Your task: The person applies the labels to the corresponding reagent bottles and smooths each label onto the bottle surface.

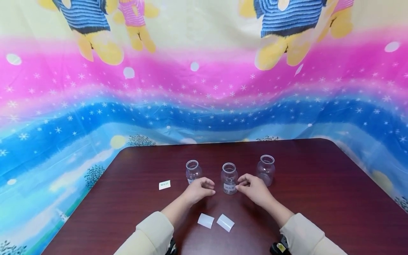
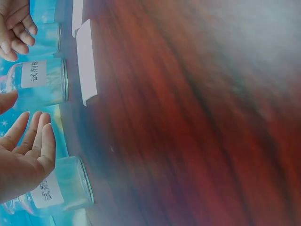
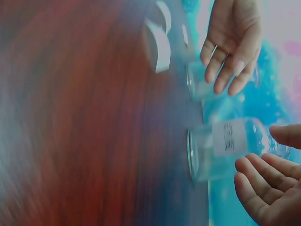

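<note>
Three clear glass jars without lids stand upright in a row. The middle jar (image 1: pixel 229 176) carries a white label (image 3: pixel 229 137) with printed characters. My left hand (image 1: pixel 198 191) is between the left jar (image 1: pixel 193 170) and the middle one, its fingers loosely bent and holding nothing. A white label (image 2: pixel 46 192) also shows on the left jar, partly behind that hand. On the other side, my right hand (image 1: pixel 256 190) has its fingertips close beside the middle jar; whether they touch it I cannot tell. The right jar (image 1: pixel 266 169) is just behind this hand, and no label shows on it.
Two blank-looking white slips, a left one (image 1: pixel 205 220) and a right one (image 1: pixel 225 222), lie on the dark red table (image 1: pixel 143 212) in front of the jars. A slip with green writing (image 1: pixel 164 185) lies left of the jars. A patterned cloth (image 1: pixel 191 88) hangs behind.
</note>
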Motion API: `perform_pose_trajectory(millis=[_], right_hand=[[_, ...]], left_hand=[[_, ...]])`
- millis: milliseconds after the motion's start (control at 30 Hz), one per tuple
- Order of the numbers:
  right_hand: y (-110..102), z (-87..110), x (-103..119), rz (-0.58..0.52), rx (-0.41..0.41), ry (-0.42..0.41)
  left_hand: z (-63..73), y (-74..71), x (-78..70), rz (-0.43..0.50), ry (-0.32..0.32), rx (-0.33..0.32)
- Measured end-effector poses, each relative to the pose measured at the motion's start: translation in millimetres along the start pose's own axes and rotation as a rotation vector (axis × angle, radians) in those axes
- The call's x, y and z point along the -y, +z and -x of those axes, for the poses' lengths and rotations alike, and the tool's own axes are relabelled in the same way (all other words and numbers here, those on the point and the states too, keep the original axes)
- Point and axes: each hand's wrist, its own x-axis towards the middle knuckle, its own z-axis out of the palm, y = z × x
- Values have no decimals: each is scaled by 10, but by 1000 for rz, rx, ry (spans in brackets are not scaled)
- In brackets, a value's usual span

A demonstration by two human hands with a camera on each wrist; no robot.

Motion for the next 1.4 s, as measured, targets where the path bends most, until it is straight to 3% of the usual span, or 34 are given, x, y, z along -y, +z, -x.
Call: perform_pose_trajectory(millis=[367, 733, 900, 1167, 1400], right_hand=[[213, 54, 135, -141, 134, -29], [516, 22, 179, -313, 250, -13], [670, 6, 231, -406, 304, 4], [904, -56, 336, -442, 330, 2], [1097, -83, 476, -495, 342, 38]], left_hand=[[187, -197, 120, 47, -31, -2], [399, -452, 260, 88, -151, -62], [489, -589, 312, 121, -193, -103], [597, -777, 418, 160, -226, -152], [677, -924, 496, 138, -266, -261]])
